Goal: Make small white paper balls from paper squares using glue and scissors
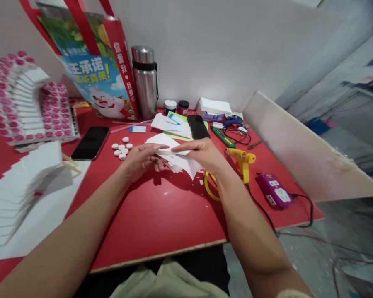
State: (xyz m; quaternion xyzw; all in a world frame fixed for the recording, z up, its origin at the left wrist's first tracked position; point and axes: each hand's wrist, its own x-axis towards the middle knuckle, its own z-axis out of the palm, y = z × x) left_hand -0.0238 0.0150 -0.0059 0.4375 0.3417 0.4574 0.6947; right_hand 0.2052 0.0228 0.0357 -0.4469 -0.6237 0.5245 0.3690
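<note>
A folded piece of white paper (174, 152) is pinched between my two hands above the red table. My left hand (141, 159) grips its left end, thumb on top and fingers curled below. The right end is held by my right hand (202, 150), with the thumb and fingers pressed along the upper side. Loose white paper sheets (191, 167) lie under and behind the held piece, partly covered by it. Several round white pieces (122, 150) sit left of my left hand. A yellow loop-shaped handle (209, 188) shows beside my right wrist; the rest of it is hidden.
Behind my hands lie a black phone (198, 126) and white cards. To the right are a yellow glue gun (243, 160), a green tool (223, 136) and a purple power adapter (274, 190). A steel flask (144, 85), bag (102, 78) and folded-paper structures (21, 182) stand left.
</note>
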